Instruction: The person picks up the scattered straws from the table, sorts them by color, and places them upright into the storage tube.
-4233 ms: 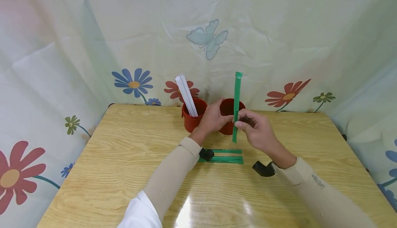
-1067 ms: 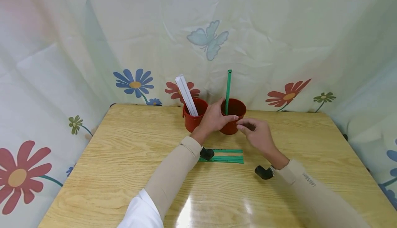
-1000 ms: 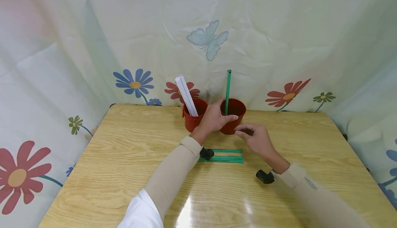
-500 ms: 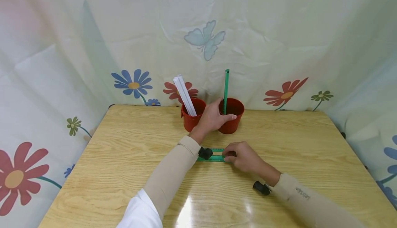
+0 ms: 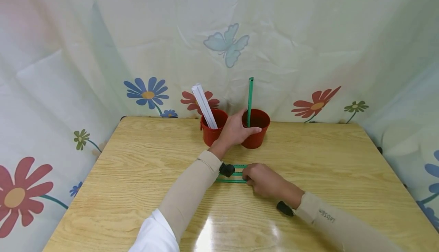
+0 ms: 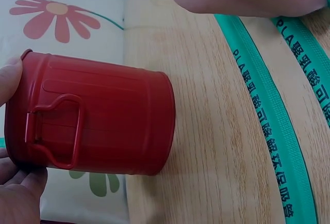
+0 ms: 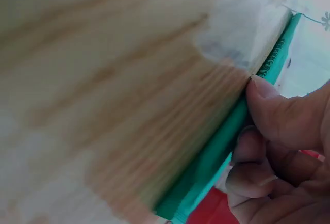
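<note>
My left hand [image 5: 236, 131] holds the right-hand small red metal bucket [image 5: 253, 141] at its rim. In the left wrist view that bucket [image 6: 103, 115] shows its wire handle, with a thumb and fingers at opposite sides of its top. A green-wrapped drinking straw [image 5: 250, 99] stands upright inside it. Nearer me, my right hand [image 5: 265, 180] pinches another green-wrapped straw [image 7: 209, 164] between thumb and fingers, close over the tabletop. More wrapped straws [image 6: 268, 136], printed with black lettering, lie flat on the table, partly hidden by my left wrist and right hand.
A second red bucket [image 5: 210, 134] stands left of my left hand, with several white-wrapped sticks [image 5: 205, 105] leaning in it. The wooden table [image 5: 144, 176] ends at a flowered curtain [image 5: 291, 54] behind the buckets. Black wrist cameras [image 5: 227, 169] stick out below both hands.
A green straw held upright earlier by my right hand now stands in the right bucket. That hand has come down toward me and picked up another straw. My left hand stays at the bucket.
</note>
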{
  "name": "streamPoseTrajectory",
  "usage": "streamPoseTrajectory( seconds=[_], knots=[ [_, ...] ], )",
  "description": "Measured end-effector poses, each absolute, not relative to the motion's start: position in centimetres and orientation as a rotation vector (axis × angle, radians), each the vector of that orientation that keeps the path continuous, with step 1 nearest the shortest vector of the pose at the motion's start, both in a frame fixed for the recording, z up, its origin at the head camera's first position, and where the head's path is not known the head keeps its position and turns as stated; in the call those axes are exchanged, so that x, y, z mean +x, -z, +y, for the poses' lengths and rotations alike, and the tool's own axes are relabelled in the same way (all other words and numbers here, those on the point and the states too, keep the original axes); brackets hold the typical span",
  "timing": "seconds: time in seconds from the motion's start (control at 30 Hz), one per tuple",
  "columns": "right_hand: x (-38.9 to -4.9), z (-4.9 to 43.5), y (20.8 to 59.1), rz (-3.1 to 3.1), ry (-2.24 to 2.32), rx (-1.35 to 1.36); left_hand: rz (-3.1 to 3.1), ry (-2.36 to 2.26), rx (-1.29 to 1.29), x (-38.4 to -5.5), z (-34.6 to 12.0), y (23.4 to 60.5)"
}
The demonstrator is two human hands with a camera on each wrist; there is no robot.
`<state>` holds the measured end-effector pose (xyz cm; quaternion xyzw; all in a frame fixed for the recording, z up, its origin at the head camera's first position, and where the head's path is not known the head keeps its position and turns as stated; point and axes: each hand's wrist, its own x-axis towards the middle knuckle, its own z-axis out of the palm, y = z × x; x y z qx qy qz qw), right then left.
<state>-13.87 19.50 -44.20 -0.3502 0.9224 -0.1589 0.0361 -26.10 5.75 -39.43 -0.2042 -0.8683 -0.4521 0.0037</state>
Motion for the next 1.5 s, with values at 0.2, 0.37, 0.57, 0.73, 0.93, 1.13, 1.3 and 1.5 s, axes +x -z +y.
streamPoseTrajectory(
  seconds=[0.2, 0.37, 0.57, 0.73, 0.93, 1.13, 1.3, 1.5],
  knots=[
    [-13.4, 19.5, 44.2, 2.854, 0.23, -1.164, -2.723, 1.419, -0.63, -26.0, 6.0, 39.5],
    [-13.1, 19.9, 44.1, 2.869, 0.082, -1.264, -2.693, 1.49, -0.576, -25.9, 6.2, 39.6],
    [-12.8, 20.8, 43.4, 2.882, -0.002, -1.319, -2.633, 1.594, -0.545, -25.7, 6.5, 39.8],
    [-12.6, 21.8, 42.8, 2.865, 0.032, -1.294, -2.613, 1.629, -0.53, -25.7, 6.4, 39.9],
    [-12.5, 23.4, 42.5, 2.864, 0.075, -1.3, -2.618, 1.651, -0.548, -25.7, 6.3, 39.5],
    [-12.3, 25.8, 43.3, 2.919, 0.194, -1.408, -2.612, 1.665, -0.561, -25.9, 6.3, 39.3],
    [-12.5, 26.5, 42.9, 2.989, 0.489, -1.393, -2.595, 1.688, -0.559, -26.0, 6.2, 39.5],
    [-13.0, 26.2, 41.9, 2.917, 1.041, -1.387, -2.588, 1.679, -0.575, -26.0, 6.0, 39.6]
  ],
)
